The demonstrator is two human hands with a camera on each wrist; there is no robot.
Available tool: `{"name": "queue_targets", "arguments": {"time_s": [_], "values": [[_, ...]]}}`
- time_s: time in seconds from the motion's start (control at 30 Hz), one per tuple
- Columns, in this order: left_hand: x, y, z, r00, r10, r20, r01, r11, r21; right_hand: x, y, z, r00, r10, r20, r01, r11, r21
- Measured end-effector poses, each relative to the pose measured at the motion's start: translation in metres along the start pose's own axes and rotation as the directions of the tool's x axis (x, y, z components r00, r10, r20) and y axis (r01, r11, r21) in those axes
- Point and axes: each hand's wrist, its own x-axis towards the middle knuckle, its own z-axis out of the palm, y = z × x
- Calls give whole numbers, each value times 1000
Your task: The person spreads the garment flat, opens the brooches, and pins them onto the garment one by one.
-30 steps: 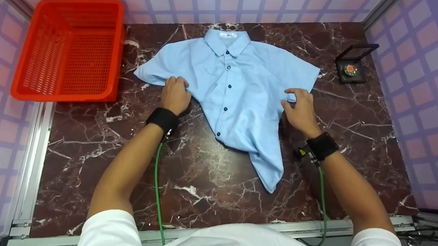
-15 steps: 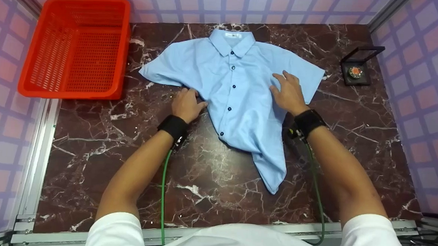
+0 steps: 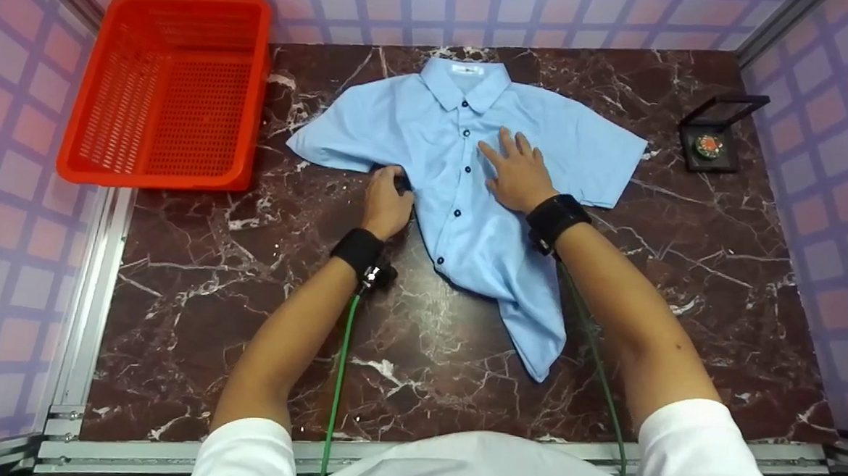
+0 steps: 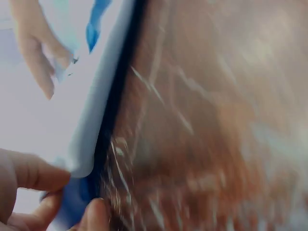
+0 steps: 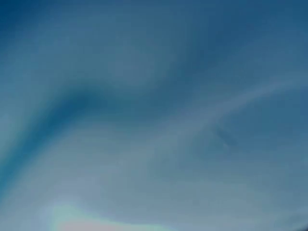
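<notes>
A light blue short-sleeved shirt (image 3: 436,144) with dark buttons lies front up on the dark marbled table, its lower part bunched and twisted toward the lower right. My left hand (image 3: 388,203) pinches the shirt's left side edge just below the sleeve. In the left wrist view, the thumb and fingers (image 4: 41,175) close on that edge. My right hand (image 3: 522,172) rests on the shirt's chest, right of the button row, fingers spread. Blurred blue cloth (image 5: 154,144) fills the right wrist view and hides the right fingers there.
At the back left stands a red plastic basket (image 3: 251,135). An opened black display case (image 3: 714,166) with a round, colourful object sits at the back right. Green cables (image 3: 340,379) trail from both wristbands toward the front edge. Checkered walls surround the table.
My right hand has left the shirt's right side and moved left onto the chest, fingers spreading. The left hand let go near the sleeve, shifted right and down, and grips the side edge.
</notes>
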Motion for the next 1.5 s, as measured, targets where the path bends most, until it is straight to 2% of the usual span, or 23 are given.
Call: {"name": "queue_targets", "arguments": {"time_s": [0.07,0.13,0.2,0.3,0.4,0.47,0.53,0.6,0.67,0.77,0.83,0.87,0.9,0.93,0.97,1.0,1.07,1.13,1.17,1.23,1.3,1.4,1.5], "values": [[1,-1,4,999,-13,-29,10,995,-102,4,2,1,998,-23,64,23,1000,1],[3,1,10,999,-35,-42,24,972,-232,5,7,1,992,-29,125,27,999,21],[6,2,15,996,-76,-54,52,935,-350,6,12,0,985,-35,168,30,999,30],[11,5,18,985,-156,-69,101,860,-501,8,15,-1,976,-48,210,44,999,24],[17,8,20,964,-254,-78,151,764,-628,10,14,-1,972,-55,230,49,998,30],[21,10,20,951,-300,-69,160,673,-722,10,13,-2,970,-54,236,47,998,34],[25,12,19,945,-326,-38,163,568,-806,9,12,-2,971,-52,234,44,998,40],[28,14,19,945,-327,2,176,503,-846,8,11,-3,973,-48,227,39,998,43],[31,15,19,948,-315,54,204,468,-860,7,11,-3,974,-43,221,34,998,44],[33,15,18,945,-294,142,267,448,-853,7,10,-3,976,-39,216,31,999,43],[35,15,18,943,-268,198,299,416,-859,8,10,-2,975,-37,219,29,999,42],[36,14,17,941,-254,222,313,412,-856,8,10,-2,975,-37,220,28,999,42],[35,14,17,941,-241,237,321,415,-851,8,10,-2,974,-37,222,28,999,40],[36,14,16,943,-227,245,323,431,-843,8,10,-2,974,-35,223,27,999,39],[35,14,15,944,-215,251,324,458,-828,9,11,-2,974,-34,223,26,999,36],[35,13,13,947,-203,249,319,503,-803,9,11,-3,974,-33,222,25,999,36],[32,11,9,949,-197,244,314,612,-726,9,11,-3,974,-32,223,24,999,40],[29,8,4,945,-206,254,324,696,-641,10,11,-3,974,-35,224,26,999,43],[28,7,1,942,-210,263,331,725,-604,10,12,-4,973,-36,227,27,999,44],[26,4,-6,935,-207,289,339,767,-545,11,13,-4,971,-35,235,24,999,47],[24,2,-11,928,-201,314,342,796,-499,11,15,-5,969,-32,245,21,999,48],[20,1,-20,927,-186,324,321,842,-434,11,17,-5,966,-29,258,14,998,63],[15,-1,-27,928,-177,328,303,871,-386,11,18,-5,966,-40,257,19,996,83]]}}
